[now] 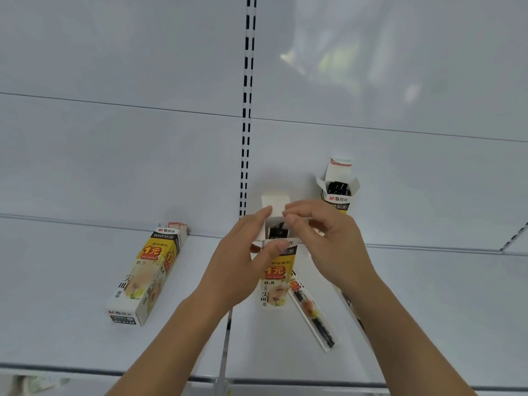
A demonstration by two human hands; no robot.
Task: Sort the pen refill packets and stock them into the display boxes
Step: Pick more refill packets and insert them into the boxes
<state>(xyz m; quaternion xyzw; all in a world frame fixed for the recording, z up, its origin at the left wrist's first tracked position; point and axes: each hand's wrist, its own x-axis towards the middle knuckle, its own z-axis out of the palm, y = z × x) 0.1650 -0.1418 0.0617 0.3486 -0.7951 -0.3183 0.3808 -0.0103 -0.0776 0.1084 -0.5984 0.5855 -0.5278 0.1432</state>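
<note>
White shelf (85,281) carries an upright display box (275,277) at its middle, gripped by the left hand (240,261), thumb across its front. The right hand (325,238) pinches the box's raised top flap (275,202); a refill packet (313,312) lies just beside the box.

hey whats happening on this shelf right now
A person is stocking pen refills on a white shelf. The left hand grips an upright display box while the right hand pinches its open top flap; dark refills show inside. Another opened box stands at the back right, a closed box lies to the left, and a loose refill packet lies beside the held box.
</note>
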